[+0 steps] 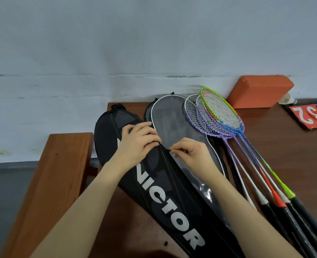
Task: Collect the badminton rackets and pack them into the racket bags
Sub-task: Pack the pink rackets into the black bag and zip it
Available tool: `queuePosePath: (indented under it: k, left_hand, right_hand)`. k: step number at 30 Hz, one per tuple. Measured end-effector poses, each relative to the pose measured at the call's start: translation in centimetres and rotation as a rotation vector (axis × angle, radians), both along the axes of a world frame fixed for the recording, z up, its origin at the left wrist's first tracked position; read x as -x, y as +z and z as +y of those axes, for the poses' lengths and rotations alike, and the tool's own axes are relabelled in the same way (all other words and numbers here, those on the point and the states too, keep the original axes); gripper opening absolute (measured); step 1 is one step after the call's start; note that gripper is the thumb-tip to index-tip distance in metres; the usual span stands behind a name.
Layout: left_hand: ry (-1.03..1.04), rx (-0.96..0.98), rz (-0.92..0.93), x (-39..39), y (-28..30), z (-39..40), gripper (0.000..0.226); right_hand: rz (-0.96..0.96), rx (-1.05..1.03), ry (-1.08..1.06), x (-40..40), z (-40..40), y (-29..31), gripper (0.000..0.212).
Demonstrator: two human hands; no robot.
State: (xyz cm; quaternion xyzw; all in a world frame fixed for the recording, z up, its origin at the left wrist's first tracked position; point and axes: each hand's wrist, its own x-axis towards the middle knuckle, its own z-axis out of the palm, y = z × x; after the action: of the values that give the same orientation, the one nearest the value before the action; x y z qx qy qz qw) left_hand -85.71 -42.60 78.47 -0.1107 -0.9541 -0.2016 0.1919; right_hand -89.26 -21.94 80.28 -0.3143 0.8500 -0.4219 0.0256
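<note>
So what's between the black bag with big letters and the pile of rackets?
A grey racket bag with a white edge lies between the black bag and the rackets, in the head view.

Both hands work the black racket bag (154, 192): left hand (137, 144) grips its edge, right hand (189, 153) pinches the zipper.

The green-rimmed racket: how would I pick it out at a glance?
On the brown table, find the orange block by the wall. Rackets fan out just left of it; the green-rimmed racket lies topmost and nearest the block, while its neighbours to the left have purple rims.
</note>
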Motion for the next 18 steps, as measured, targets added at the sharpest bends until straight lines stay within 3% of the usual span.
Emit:
queuePosePath:
  k: [7,12,15,18]
  left_hand:
    - [0.055,0.071,0.051,2.9,-0.2,-1.7,0.031]
    - [0.139,0.059,0.017,4.1,-0.9,-2.7,0.037]
    - [0.153,0.043,-0.006,3.7,-2.1,-2.1,0.038]
    - [0.207,0.026,-0.061,3.0,-2.6,-1.8,0.026]
  right_hand:
    - [-0.059,-0.142,-0.012,0.9,0.7,-0.8,0.008]
    - [-0.267,-0.237,-0.070,0.3,4.3,-1.7,0.013]
    - [-0.133,-0.486,-0.003,0.0,5.0,-1.6,0.005]
    - [0.118,-0.471,0.055,-0.3,4.8,-1.7,0.011]
